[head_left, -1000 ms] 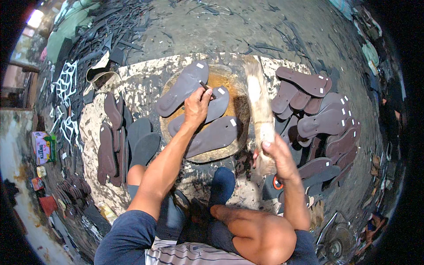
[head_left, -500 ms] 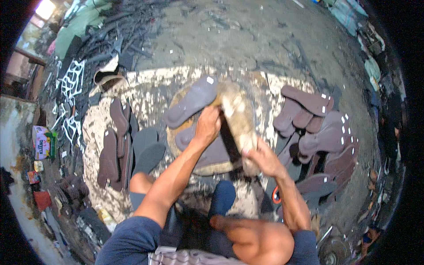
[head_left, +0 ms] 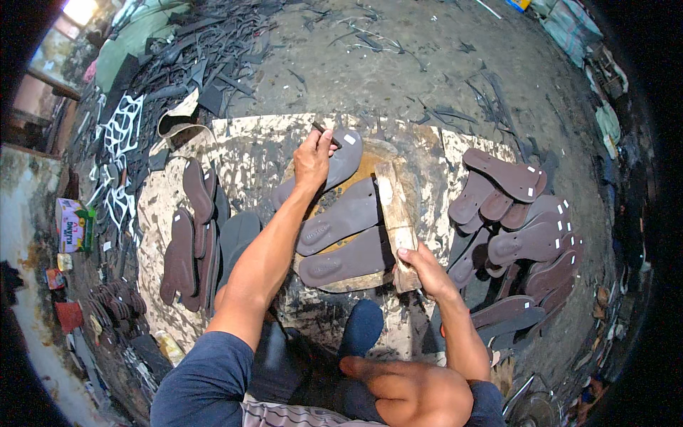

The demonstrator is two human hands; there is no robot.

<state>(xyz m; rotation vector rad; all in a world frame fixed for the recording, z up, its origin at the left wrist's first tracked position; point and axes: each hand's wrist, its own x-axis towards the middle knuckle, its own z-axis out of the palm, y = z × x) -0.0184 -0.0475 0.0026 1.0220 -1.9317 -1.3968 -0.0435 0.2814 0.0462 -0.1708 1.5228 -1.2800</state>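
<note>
My left hand is closed round a slim dark punch, its tip by the toe end of a grey-brown sandal sole. That sole is partly hidden under my hand and forearm. My right hand grips the near end of a rough, pale wooden block, held like a mallet over the right side of a round wooden board. On the board, below the first sole, lie two more soles, an upper one and a lower one, side by side.
Brown soles are piled on the right and stacked on the left. A stained pale sheet lies under the board. Dark scraps litter the floor at the far left, near white strap pieces. My knee is close in front.
My left hand has moved up and left onto the far sole with the punch. The wooden block has swung away from it to the right, uncovering the two nearer soles.
</note>
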